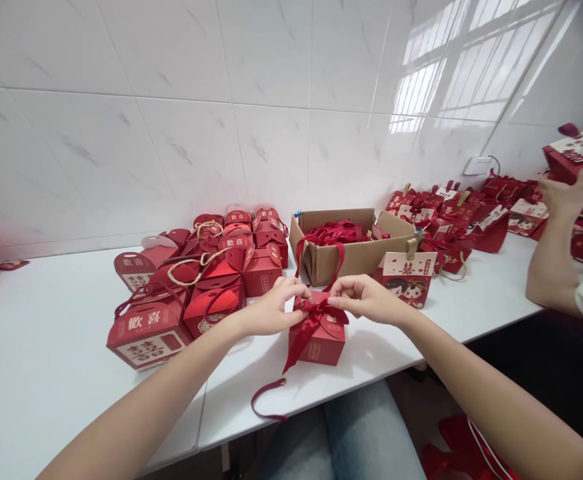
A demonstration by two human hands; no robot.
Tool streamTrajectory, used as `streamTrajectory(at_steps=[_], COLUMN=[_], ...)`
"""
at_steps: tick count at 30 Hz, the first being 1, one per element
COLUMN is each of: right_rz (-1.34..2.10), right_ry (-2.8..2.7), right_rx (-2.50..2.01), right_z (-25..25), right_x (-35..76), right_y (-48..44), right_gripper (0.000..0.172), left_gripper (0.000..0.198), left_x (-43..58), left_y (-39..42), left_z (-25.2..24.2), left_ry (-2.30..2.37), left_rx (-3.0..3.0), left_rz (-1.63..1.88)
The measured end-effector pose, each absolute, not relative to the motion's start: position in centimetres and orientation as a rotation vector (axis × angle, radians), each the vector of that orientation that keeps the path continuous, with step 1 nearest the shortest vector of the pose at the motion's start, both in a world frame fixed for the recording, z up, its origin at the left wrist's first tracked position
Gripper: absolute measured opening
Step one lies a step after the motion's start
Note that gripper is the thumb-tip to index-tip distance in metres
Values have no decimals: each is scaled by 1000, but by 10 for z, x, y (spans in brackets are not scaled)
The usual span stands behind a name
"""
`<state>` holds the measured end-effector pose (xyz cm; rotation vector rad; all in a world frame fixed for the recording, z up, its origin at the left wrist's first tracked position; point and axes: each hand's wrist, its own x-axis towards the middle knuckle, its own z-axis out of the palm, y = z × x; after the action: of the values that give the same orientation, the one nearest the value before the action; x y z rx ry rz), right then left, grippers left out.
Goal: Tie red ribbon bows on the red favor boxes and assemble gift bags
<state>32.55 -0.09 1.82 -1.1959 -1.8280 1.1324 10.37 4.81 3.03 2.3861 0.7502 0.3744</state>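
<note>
A small red gift box (324, 348) stands on the white table near its front edge, with a dark red ribbon (314, 319) tied in a bow on its top. My left hand (282, 305) pinches the bow's left side. On the other side, my right hand (359, 297) pinches the ribbon between thumb and fingers. One ribbon tail hangs down the box's front left. In front of the box lies a short dark red strap (266, 399) with a small gold end.
Several red gift boxes (156, 330) with cord handles crowd the left. Behind stands an open cardboard box (371, 252) of red ribbon. A red box with cartoon figures (407, 283) is right of it, before many more. Far right, a co-worker's hand (566, 197) holds up a box.
</note>
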Motion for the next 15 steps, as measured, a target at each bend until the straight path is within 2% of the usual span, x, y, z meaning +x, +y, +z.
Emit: streamTrajectory(at_steps=[7, 10, 13, 15], right_rz=[1048, 989, 873, 757], right_ry=[-1928, -1940, -1934, -1936], right_rx=[-1220, -1215, -1244, -1297], right_z=[14, 10, 6, 3], right_x=[327, 326, 320, 314], right_y=[2, 4, 7, 8], right_gripper=[36, 37, 39, 41], left_gripper=[16, 5, 28, 32], left_x=[105, 106, 111, 115], left_y=[45, 48, 52, 54], left_z=[36, 34, 26, 18], left_ry=[718, 763, 817, 857], left_rx=[2364, 2346, 2323, 2301], left_rz=[381, 425, 537, 629])
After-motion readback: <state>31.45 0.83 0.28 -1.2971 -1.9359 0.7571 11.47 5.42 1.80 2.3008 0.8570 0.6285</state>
